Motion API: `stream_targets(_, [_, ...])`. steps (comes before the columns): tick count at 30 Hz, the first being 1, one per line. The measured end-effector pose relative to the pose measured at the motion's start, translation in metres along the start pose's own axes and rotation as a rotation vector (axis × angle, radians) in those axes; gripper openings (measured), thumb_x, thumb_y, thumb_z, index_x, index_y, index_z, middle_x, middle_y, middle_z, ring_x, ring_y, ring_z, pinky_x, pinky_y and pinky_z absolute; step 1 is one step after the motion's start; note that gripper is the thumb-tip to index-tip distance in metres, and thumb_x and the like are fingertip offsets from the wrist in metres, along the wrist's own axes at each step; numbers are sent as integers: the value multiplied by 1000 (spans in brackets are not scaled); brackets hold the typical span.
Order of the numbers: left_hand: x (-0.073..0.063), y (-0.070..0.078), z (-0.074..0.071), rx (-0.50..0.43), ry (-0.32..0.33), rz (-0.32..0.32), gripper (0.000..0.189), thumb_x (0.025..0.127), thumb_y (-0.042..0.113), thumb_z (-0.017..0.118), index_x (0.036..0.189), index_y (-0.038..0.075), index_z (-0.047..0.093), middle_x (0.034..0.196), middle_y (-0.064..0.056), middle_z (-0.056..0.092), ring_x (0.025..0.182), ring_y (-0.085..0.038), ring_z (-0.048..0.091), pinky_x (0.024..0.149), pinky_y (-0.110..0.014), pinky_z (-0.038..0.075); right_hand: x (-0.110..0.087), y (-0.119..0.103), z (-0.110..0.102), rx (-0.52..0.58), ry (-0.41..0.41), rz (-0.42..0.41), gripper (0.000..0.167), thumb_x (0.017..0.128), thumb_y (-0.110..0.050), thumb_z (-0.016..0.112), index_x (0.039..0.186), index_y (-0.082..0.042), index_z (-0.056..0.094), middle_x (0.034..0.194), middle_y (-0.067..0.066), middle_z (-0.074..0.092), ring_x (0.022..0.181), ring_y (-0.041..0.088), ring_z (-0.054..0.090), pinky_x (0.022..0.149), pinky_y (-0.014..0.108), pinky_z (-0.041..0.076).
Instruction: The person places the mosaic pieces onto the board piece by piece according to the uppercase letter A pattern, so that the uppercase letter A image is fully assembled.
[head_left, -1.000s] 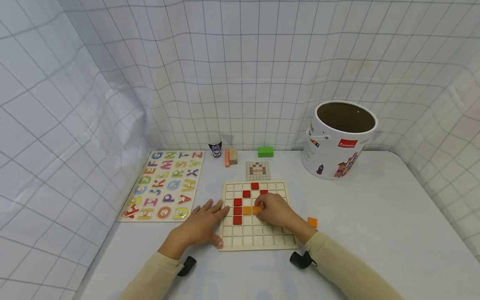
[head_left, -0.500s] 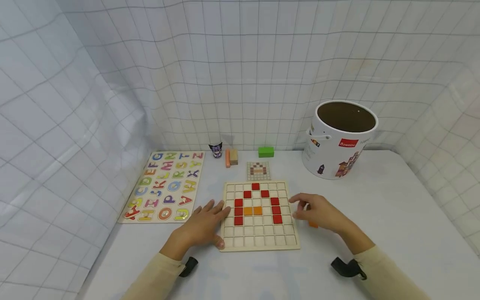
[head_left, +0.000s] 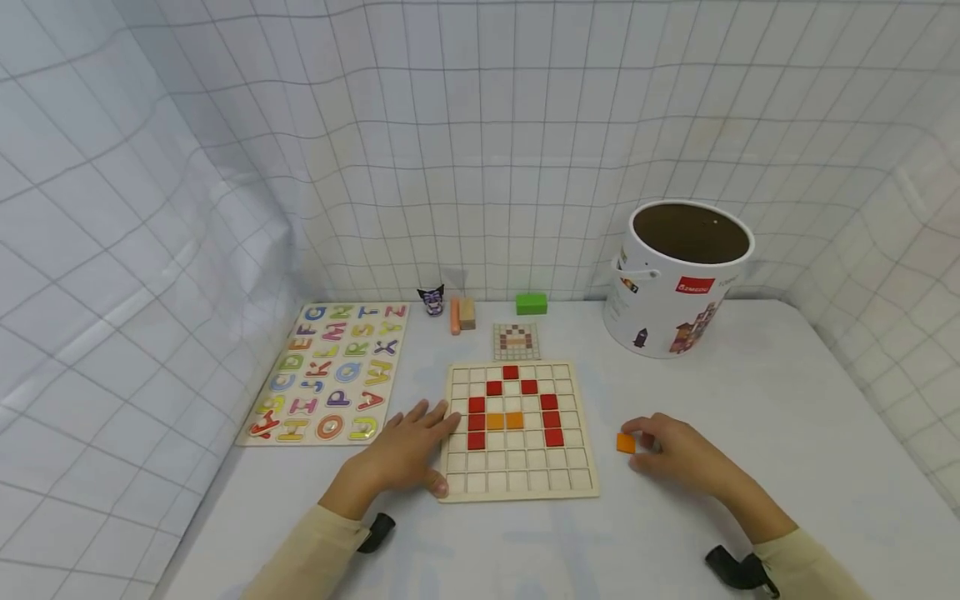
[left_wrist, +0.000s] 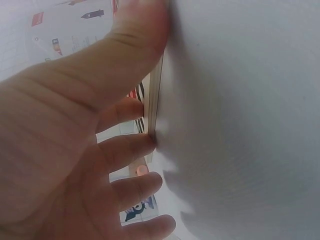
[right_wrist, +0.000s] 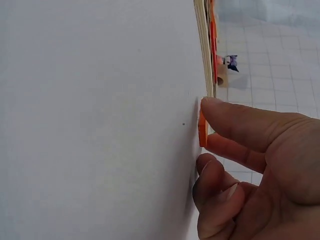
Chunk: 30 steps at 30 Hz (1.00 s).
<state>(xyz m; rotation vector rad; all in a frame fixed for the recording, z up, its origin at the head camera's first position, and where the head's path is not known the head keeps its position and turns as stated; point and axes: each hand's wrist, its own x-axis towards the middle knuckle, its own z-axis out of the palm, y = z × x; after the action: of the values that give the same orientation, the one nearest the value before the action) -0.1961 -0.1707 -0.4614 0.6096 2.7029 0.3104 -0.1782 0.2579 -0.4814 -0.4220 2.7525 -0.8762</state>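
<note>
A wooden grid board (head_left: pixel 496 482) lies in the middle of the table in the head view. Several red tiles (head_left: pixel 550 419) form an arch on it, with two orange tiles (head_left: pixel 505 421) side by side between the arch's legs. My left hand (head_left: pixel 408 450) rests at the board's left edge, fingers spread, thumb at its lower left corner. To the right of the board, my right hand (head_left: pixel 678 454) has thumb and index finger at opposite edges of a loose orange tile (head_left: pixel 625 443) on the table. In the right wrist view those fingers pinch this tile (right_wrist: pixel 202 127).
A small pattern card (head_left: pixel 516 342) lies behind the board. An alphabet puzzle (head_left: pixel 330 375) is at left, a white bucket (head_left: pixel 667 308) at back right. Along the back stand a purple-black figure (head_left: pixel 432 300), an orange stick (head_left: pixel 454 317), a wooden block (head_left: pixel 467 314) and a green block (head_left: pixel 531 304).
My right hand has left the second orange tile in the grid and moved right and down to the loose orange tile. My left hand has stayed at the board's edge.
</note>
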Motion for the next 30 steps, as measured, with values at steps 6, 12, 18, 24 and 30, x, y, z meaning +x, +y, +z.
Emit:
stream_targets(6, [2,1,2,-3,-7,9,108,67,46,89,159,21,38,168,-8,26,155,-40,17,119,-65,19,4,-9,-1,-68,16,40,43,84,-16,82,125,-10,69,94,1,59,85,18,52,74,35,47])
stream_targets(12, [2,0,1,8,-10,8,108,68,47,89,159,21,38,168,-8,25,155,-39,17,119,-65,20,20,-33,1,30,73,10,39,90,-19,77,127,-7,68,101,4,64,79,16,54,66,29,49])
stream_targets(18, [0,-4,0,-7,-3,15,108,68,45,90,159,19,39,168,-10,26,154,-41,18,118,-66,20,54,-85,30,207,-95,-106,66,96,-27,70,154,-9,45,142,8,61,74,18,67,68,33,55])
stream_targets(24, [0,-5,0,-4,-3,18,108,68,47,89,160,21,37,168,-7,24,155,-39,17,118,-65,21,68,-110,54,124,-125,-162,71,95,-30,70,156,-8,41,144,3,61,100,19,61,95,44,51])
stream_targets(30, [-1,-3,-1,-8,-7,23,108,69,46,90,160,20,37,168,-8,25,155,-40,18,118,-65,22,55,-87,29,195,-114,-152,60,98,-29,68,150,-8,48,126,6,67,85,18,63,74,36,54])
